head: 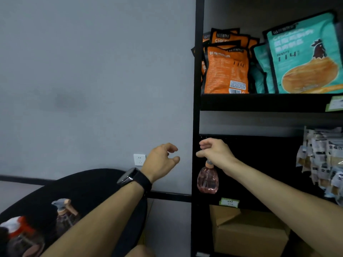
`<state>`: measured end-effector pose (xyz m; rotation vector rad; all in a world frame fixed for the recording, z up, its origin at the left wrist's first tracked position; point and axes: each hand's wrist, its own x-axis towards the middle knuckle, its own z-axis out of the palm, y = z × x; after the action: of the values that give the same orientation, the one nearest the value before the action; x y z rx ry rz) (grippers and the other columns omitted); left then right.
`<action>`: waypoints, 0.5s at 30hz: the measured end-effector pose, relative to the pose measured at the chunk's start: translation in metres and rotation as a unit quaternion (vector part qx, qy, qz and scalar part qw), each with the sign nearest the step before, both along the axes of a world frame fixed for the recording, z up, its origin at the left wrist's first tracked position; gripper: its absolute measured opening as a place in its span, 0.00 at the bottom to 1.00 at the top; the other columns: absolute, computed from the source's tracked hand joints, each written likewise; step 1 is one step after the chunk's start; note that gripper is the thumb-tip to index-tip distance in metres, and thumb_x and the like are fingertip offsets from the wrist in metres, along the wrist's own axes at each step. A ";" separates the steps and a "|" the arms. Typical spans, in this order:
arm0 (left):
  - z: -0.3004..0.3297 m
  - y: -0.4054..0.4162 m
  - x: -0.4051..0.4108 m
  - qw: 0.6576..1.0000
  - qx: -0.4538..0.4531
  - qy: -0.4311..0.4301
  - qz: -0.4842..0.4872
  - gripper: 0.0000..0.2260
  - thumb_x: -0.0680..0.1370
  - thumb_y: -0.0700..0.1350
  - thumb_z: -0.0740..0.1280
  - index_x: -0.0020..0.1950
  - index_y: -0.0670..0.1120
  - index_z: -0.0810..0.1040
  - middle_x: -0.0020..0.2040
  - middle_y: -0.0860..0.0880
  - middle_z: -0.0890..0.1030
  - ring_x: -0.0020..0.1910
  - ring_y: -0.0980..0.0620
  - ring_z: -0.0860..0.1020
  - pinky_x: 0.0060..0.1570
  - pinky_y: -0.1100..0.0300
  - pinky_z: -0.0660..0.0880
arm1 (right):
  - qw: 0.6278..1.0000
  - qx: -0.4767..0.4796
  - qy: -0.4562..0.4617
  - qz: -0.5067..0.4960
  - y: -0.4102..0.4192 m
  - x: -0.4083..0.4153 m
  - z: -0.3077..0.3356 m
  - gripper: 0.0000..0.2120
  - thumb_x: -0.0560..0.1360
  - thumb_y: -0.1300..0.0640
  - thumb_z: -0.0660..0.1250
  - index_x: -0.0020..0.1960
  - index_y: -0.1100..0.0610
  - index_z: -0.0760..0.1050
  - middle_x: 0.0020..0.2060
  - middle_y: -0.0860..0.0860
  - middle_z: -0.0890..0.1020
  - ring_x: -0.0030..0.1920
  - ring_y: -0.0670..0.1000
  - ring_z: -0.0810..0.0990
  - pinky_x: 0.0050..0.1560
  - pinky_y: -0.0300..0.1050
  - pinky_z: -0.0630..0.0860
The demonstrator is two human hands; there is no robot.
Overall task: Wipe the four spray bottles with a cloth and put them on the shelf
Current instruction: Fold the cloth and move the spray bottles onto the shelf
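Note:
My right hand (216,152) grips the top of a pink spray bottle (207,179) and holds it inside the black shelf (269,102), at its left end, in front of the dark back panel. The bottle's sprayer head is hidden under my fingers. My left hand (161,161) hovers just left of the shelf post with loosely curled fingers, holding nothing; a black watch is on its wrist. Two more spray bottles stand on the round black table (89,184) at lower left: a brownish one with a grey and tan sprayer (65,214) and one with a red and white sprayer (20,236). No cloth is visible.
Orange snack bags (226,69) and teal snack bags (304,56) fill the upper shelf. Small packets (323,160) hang at the right of the middle level. A cardboard box (248,232) sits below. A wall socket (139,159) is on the grey wall.

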<state>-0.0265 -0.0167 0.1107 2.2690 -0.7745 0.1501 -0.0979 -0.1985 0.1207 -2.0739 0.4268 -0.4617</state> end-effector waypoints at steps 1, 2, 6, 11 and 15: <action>0.003 0.007 -0.002 1.000 -0.001 -0.002 0.005 0.13 0.78 0.47 0.69 0.62 0.49 0.78 0.61 0.52 0.79 0.58 0.54 0.77 0.53 0.66 0.69 | 1.000 -0.003 -0.004 0.008 0.008 0.000 0.003 0.20 0.69 0.62 0.74 0.60 0.55 0.77 0.55 0.49 0.81 0.49 0.46 0.78 0.42 0.39 0.74; 0.005 0.014 -0.003 1.000 -0.003 -0.004 0.010 0.13 0.78 0.46 0.69 0.62 0.49 0.78 0.61 0.52 0.79 0.58 0.54 0.77 0.53 0.66 0.69 | 1.000 -0.011 -0.007 0.013 0.017 0.001 0.006 0.19 0.69 0.61 0.74 0.59 0.55 0.78 0.53 0.49 0.81 0.48 0.45 0.78 0.44 0.39 0.74; 0.012 0.049 -0.007 0.999 -0.003 -0.008 0.037 0.14 0.77 0.46 0.69 0.62 0.49 0.78 0.62 0.52 0.80 0.59 0.53 0.78 0.56 0.63 0.72 | 0.998 -0.038 -0.012 0.044 0.052 0.007 0.016 0.16 0.70 0.58 0.74 0.57 0.53 0.79 0.50 0.46 0.82 0.55 0.46 0.78 0.57 0.23 0.67; 0.011 0.097 -0.008 0.997 0.003 -0.014 0.076 0.13 0.78 0.47 0.68 0.63 0.49 0.77 0.62 0.52 0.79 0.60 0.54 0.77 0.53 0.65 0.70 | 0.995 -0.018 -0.013 0.102 0.098 0.021 0.014 0.17 0.71 0.60 0.73 0.59 0.56 0.78 0.54 0.49 0.82 0.53 0.46 0.79 0.46 0.32 0.69; 0.007 0.136 -0.008 0.994 0.012 -0.018 0.110 0.14 0.78 0.47 0.68 0.64 0.49 0.77 0.63 0.52 0.79 0.60 0.54 0.77 0.53 0.66 0.70 | 0.989 -0.020 -0.006 0.145 0.135 0.037 0.009 0.18 0.71 0.59 0.72 0.61 0.55 0.78 0.55 0.49 0.81 0.54 0.46 0.79 0.50 0.36 0.70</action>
<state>-0.0345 0.1193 0.1180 2.3759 -0.5442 0.2865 -0.0610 -0.0631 0.1295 -2.1273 0.1057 -0.3112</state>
